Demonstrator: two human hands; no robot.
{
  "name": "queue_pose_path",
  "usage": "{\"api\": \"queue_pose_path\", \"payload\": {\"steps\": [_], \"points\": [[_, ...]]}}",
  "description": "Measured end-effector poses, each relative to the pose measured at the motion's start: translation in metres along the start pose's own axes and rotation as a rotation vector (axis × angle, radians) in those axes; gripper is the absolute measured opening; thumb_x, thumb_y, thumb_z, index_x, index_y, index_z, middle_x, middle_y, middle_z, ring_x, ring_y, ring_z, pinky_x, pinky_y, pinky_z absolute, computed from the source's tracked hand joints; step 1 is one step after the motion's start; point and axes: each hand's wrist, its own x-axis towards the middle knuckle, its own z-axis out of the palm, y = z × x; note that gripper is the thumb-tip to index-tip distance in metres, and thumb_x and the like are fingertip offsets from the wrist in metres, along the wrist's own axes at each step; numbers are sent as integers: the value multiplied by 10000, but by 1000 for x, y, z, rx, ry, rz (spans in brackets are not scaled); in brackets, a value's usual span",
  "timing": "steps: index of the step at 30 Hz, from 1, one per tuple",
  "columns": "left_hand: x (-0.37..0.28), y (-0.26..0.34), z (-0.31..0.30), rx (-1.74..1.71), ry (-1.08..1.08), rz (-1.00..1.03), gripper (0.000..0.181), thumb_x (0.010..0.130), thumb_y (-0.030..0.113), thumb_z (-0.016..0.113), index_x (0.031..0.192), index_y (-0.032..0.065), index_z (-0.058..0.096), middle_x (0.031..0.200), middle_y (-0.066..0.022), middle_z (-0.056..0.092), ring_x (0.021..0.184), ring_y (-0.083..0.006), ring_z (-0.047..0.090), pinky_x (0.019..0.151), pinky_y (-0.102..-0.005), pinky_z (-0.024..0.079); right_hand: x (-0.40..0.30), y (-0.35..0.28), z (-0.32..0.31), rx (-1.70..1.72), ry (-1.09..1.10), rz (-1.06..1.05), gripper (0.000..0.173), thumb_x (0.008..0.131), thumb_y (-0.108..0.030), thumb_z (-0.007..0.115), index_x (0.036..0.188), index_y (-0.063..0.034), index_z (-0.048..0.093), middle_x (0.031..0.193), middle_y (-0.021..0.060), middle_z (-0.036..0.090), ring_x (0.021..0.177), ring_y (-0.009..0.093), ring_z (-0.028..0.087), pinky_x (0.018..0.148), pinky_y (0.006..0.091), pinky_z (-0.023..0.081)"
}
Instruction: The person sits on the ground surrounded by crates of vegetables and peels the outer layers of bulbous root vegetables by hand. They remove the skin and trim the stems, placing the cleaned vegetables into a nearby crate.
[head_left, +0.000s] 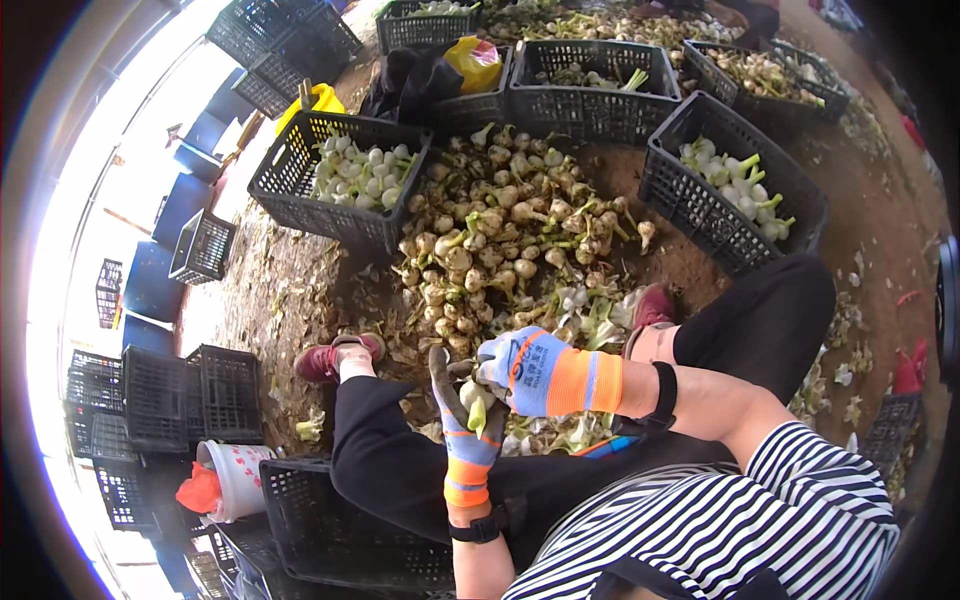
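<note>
My left hand (465, 420), in a blue and orange work glove with dark palm, is closed around a pale bulb (472, 394) with a short green stem, which looks like garlic. My right hand (517, 369), gloved alike, meets it at the bulb's upper side; its fingertips are partly hidden, and whether it holds a tool cannot be told. Beyond my hands a heap of soil-marked, untrimmed bulbs (517, 217) lies on the ground. Peeled white bulbs (364, 172) fill part of the crate at the upper left, and more white bulbs (739, 187) lie in the crate at the upper right.
Black plastic crates (592, 97) stand beyond the heap, one holding a few bulbs. Loose peelings (592, 307) cover the ground between my shoes. An overturned or tilted black crate (352, 517) and a white bucket (244, 480) are at the left, near stacked crates (154, 397).
</note>
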Motion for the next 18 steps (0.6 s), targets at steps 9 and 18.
{"api": "queue_pose_path", "payload": {"steps": [9,18], "points": [[3,-11,-8,-514,224,-55,724,764,-33,646,1392,77,302,1229,-100,482,1054,-186,537,876,-295,496,11,2,9,267,142,175,305,714,-146,594,976,8,578,970,159,587,916,344,593,803,393,486],[6,-18,-5,-721,234,-69,503,948,338,506,1290,-27,453,1306,-131,492,1205,-257,470,1049,-391,339,19,20,69,284,529,305,246,715,-102,605,931,11,572,922,208,572,851,376,563,740,412,467]]}}
